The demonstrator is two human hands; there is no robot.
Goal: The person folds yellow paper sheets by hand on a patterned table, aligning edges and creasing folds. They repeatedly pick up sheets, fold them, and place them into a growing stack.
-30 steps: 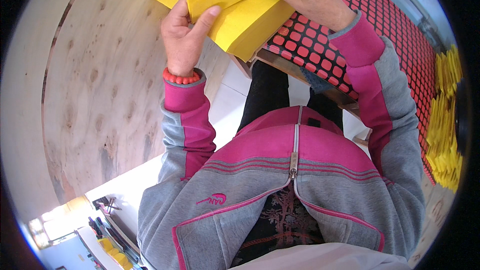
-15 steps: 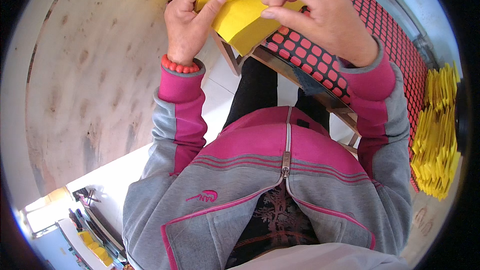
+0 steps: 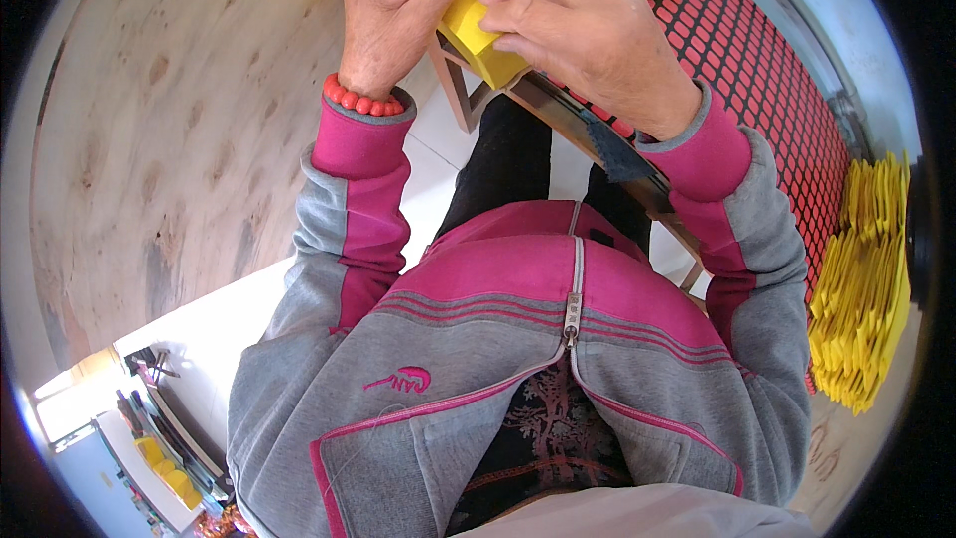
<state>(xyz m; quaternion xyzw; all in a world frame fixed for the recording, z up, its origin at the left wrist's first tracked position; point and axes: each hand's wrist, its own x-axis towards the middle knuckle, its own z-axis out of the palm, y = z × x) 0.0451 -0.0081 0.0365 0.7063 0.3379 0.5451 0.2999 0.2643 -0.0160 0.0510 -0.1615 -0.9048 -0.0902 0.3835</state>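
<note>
A folded yellow sheet [image 3: 490,52], paper-like with flaps and creases, spans the top of the view, and its far part is cut off by the edge. My left hand [image 3: 390,32] grips it at the left, the thumb lying on top and the fingers partly hidden behind. A red bead bracelet [image 3: 360,100] circles that wrist. Over the sheet's middle, my right hand [image 3: 602,40] has its fingers bent and drawn together, thumb beneath them, with the fingertips on the yellow surface. A low corner of the sheet hangs above my knees.
Under the sheet and to the right is a table with a red-and-black patterned cover [image 3: 737,45]. A dense stack of yellow folded pieces [image 3: 861,284] stands on the right. A pale wooden board [image 3: 169,149] fills the left. Dark cloth [image 3: 615,151] hangs by the table edge.
My right hand has come left and down across the sheet, its pinch changing to several bent fingers laid against it. The sheet and my left hand have shifted slightly right and up.
</note>
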